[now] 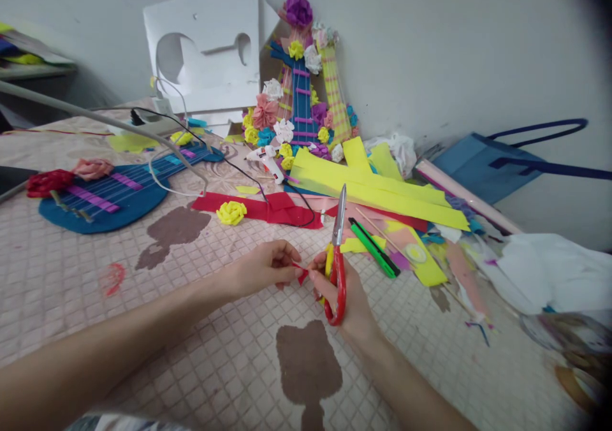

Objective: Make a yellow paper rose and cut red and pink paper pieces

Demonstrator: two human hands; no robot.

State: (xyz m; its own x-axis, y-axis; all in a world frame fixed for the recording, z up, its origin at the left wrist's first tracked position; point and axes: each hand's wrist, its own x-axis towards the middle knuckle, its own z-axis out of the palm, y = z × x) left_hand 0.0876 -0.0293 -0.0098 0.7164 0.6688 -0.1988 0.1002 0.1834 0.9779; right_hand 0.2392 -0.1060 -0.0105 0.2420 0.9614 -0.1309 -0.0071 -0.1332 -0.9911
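My left hand (265, 268) is closed, its fingertips pinching one end of a small red paper strip (301, 271). My right hand (342, 291) is closed round red-handled scissors (337, 259), whose blades point up and away from me; its fingertips also touch the red strip. Both hands meet above a pink patterned cloth (215, 354) that covers the table. Just past them lie a red paper band (268, 209) with a yellow paper flower (231, 212) on it, and a green utility knife (373, 247).
Yellow paper sheets (373, 185) are piled behind the scissors. A white glue gun (266, 159) with a black cord lies at the back. A blue guitar-shaped craft (109, 192) lies at left, another with paper flowers (301, 99) leans on the wall. A blue bag (488, 163) sits at right.
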